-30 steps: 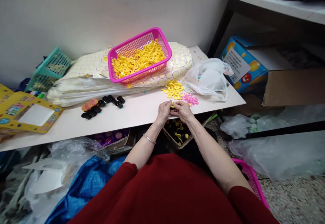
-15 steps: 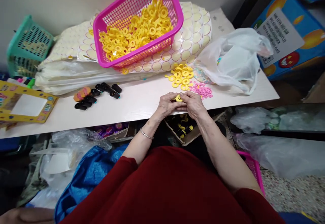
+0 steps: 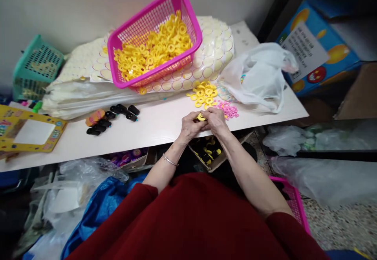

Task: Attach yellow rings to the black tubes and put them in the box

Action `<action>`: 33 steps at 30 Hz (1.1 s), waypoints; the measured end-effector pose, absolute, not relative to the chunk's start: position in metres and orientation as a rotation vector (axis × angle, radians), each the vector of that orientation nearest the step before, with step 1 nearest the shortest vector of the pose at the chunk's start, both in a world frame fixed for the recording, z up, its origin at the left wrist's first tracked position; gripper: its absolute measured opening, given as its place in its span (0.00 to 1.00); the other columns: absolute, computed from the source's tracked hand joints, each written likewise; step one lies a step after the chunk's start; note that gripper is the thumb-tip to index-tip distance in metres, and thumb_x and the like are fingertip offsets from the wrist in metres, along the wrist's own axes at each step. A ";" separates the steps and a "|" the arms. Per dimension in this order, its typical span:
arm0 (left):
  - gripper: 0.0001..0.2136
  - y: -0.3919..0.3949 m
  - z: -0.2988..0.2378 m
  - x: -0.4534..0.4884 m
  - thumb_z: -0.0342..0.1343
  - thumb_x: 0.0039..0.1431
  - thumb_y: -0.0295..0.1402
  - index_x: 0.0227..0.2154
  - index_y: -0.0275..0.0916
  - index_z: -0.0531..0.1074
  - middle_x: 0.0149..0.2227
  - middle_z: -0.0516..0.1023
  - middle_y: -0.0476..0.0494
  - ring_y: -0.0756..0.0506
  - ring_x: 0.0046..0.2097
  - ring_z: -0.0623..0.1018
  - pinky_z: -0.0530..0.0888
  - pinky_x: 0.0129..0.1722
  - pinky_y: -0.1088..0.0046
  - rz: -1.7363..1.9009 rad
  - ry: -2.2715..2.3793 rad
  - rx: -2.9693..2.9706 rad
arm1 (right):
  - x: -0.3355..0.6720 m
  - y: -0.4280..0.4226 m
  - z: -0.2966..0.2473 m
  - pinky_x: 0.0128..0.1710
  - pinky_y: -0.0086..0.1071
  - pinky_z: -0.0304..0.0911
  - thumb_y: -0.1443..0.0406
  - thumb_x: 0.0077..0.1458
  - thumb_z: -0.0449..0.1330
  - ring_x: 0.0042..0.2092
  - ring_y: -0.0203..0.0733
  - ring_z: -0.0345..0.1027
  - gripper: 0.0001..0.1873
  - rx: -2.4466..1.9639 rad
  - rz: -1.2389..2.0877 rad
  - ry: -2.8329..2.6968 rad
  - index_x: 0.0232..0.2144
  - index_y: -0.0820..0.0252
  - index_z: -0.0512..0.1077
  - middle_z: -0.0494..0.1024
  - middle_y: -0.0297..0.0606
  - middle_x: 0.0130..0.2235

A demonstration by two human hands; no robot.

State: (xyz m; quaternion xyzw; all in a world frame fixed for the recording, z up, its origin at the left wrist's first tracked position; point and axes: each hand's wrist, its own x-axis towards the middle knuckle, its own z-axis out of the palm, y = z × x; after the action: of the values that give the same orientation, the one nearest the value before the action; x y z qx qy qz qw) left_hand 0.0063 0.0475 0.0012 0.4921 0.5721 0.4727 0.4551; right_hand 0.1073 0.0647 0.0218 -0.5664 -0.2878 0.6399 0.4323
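My left hand point(image 3: 189, 127) and my right hand point(image 3: 216, 119) meet at the front edge of the white table point(image 3: 153, 128), fingers pinched together on one yellow ring point(image 3: 201, 117). Just beyond them lie a small heap of yellow rings point(image 3: 204, 94) and a scatter of small pink pieces point(image 3: 228, 110). A pink basket point(image 3: 153, 36) full of yellow rings rests tilted on sheets of round stickers point(image 3: 210, 59) at the back. Under the table edge, below my hands, an open cardboard box point(image 3: 209, 154) holds black and yellow parts.
Black caps and an orange piece point(image 3: 109, 117) lie to the left, with a yellow card frame point(image 3: 31, 130) and a teal basket point(image 3: 35, 69) further left. A white plastic bag point(image 3: 259, 79) lies right, beside a blue carton point(image 3: 318, 44). Plastic bags and a second pink basket point(image 3: 290, 205) crowd the floor.
The view has tilted down and drawn closer, then shifted slightly. Both hands stay together at the table edge, working the same yellow ring.
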 end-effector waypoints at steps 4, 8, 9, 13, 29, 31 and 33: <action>0.29 0.035 0.009 0.008 0.71 0.25 0.33 0.38 0.33 0.73 0.30 0.72 0.51 0.53 0.30 0.71 0.70 0.31 0.77 1.205 1.277 1.096 | 0.121 0.044 0.029 0.14 0.29 0.66 0.60 0.42 0.67 0.17 0.32 0.64 0.17 -1.273 1.725 -0.705 0.22 0.58 0.62 0.70 0.27 0.19; 0.37 0.012 0.019 0.007 0.73 0.24 0.33 0.44 0.34 0.69 0.33 0.74 0.49 0.52 0.31 0.74 0.72 0.32 0.76 1.053 1.045 1.153 | 0.155 0.008 0.038 0.19 0.28 0.71 0.59 0.40 0.70 0.22 0.34 0.71 0.20 -1.099 1.953 -0.761 0.28 0.58 0.63 0.75 0.29 0.25; 0.38 0.007 0.021 0.006 0.73 0.24 0.33 0.46 0.35 0.68 0.33 0.74 0.49 0.51 0.32 0.74 0.72 0.33 0.75 0.995 0.981 1.186 | 0.162 0.000 0.040 0.21 0.29 0.72 0.61 0.38 0.72 0.23 0.35 0.72 0.21 -1.072 2.003 -0.782 0.30 0.58 0.64 0.75 0.29 0.26; 0.44 -0.007 0.022 0.010 0.74 0.22 0.32 0.51 0.38 0.66 0.39 0.75 0.46 0.49 0.38 0.75 0.72 0.38 0.73 0.970 0.837 1.246 | 0.173 -0.025 0.039 0.28 0.29 0.74 0.67 0.32 0.74 0.29 0.34 0.73 0.24 -0.950 2.040 -0.679 0.34 0.59 0.69 0.77 0.30 0.31; 0.22 -0.039 0.020 0.015 0.70 0.39 0.39 0.40 0.39 0.78 0.43 0.77 0.41 0.44 0.46 0.76 0.71 0.49 0.63 0.988 0.782 1.699 | 0.174 -0.069 0.039 0.28 0.25 0.71 0.69 0.30 0.74 0.28 0.30 0.69 0.22 -0.947 1.943 -0.455 0.31 0.59 0.72 0.73 0.27 0.29; 0.20 -0.041 0.015 0.017 0.69 0.41 0.39 0.40 0.39 0.78 0.44 0.77 0.40 0.43 0.46 0.75 0.71 0.50 0.62 1.018 0.822 1.754 | 0.172 -0.072 0.041 0.28 0.24 0.70 0.69 0.30 0.74 0.28 0.29 0.68 0.21 -0.988 1.905 -0.471 0.30 0.59 0.71 0.73 0.27 0.28; 0.18 -0.044 0.010 0.020 0.68 0.41 0.39 0.38 0.40 0.78 0.44 0.76 0.41 0.43 0.47 0.74 0.70 0.51 0.59 1.041 0.884 1.785 | 0.169 -0.074 0.042 0.27 0.23 0.67 0.69 0.30 0.74 0.27 0.27 0.66 0.21 -1.033 1.875 -0.502 0.29 0.60 0.71 0.71 0.26 0.27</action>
State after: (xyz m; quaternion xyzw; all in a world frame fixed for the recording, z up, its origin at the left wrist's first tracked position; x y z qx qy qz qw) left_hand 0.0204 -0.0439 0.0104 0.7162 0.3548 0.4176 0.4321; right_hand 0.1690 -0.0735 0.0418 -0.4187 -0.2036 0.7597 0.4540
